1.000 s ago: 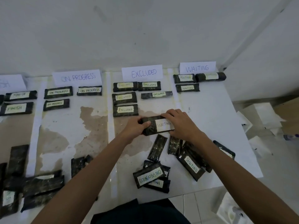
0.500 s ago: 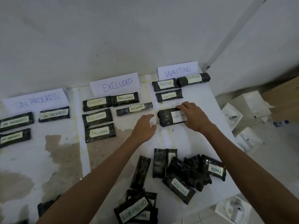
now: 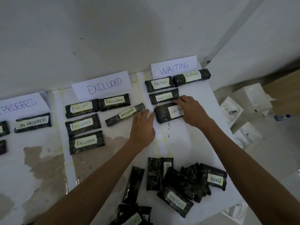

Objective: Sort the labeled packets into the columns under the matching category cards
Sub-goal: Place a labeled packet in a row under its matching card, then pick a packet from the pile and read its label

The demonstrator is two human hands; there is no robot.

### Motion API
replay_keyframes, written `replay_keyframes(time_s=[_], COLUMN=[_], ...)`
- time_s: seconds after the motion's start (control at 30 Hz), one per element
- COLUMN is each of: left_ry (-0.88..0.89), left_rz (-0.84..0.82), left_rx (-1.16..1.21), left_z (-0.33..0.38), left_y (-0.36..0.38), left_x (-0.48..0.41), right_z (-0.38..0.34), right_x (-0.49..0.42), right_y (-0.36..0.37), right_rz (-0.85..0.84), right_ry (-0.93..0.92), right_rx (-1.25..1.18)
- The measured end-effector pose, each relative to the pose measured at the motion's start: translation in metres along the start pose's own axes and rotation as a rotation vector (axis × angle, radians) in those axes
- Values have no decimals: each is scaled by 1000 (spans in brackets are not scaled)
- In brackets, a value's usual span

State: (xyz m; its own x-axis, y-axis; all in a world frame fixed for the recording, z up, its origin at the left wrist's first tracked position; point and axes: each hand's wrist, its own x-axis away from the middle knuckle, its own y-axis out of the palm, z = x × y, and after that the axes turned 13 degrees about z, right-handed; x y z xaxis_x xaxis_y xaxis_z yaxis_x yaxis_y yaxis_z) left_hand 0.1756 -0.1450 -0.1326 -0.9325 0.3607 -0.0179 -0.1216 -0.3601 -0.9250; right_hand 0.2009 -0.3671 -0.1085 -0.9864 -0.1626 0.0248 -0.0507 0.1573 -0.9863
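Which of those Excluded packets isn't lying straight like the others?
The narrow Excluded packet nearest the left hand. It lies tilted, its right end raised toward the wall, and looks slimmer; the other four Excluded packets sit roughly level in their rows.

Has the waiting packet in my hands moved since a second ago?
Yes. The packet went from in front of the EXCLUDED column, rightward and away, to the WAITING card's column, below the third Waiting packet.

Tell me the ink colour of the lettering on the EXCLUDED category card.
Blue ink on the white paper EXCLUDED category card, clearest in the head view.
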Motion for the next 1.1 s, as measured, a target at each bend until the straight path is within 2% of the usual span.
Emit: replay_keyframes(time_s=[0.37, 0.63, 0.97, 1.1], left_ry=[-4, -9, -54, -60], left_rz=[-7, -14, -89, -79], left_rx=[32, 114, 164, 139], left_z=[-7, -12, -15, -18], left_y=[-11, -31, -23, -16], left_x=[11, 63, 146, 174], right_z=[-13, -66, -117, -136], right_x=[11, 57, 132, 152], right_y=[-13, -20, 4, 13], right_rz=[-19, -28, -238, -279], right_ry=[64, 82, 114, 18], right_rx=[-52, -199, -238, -154])
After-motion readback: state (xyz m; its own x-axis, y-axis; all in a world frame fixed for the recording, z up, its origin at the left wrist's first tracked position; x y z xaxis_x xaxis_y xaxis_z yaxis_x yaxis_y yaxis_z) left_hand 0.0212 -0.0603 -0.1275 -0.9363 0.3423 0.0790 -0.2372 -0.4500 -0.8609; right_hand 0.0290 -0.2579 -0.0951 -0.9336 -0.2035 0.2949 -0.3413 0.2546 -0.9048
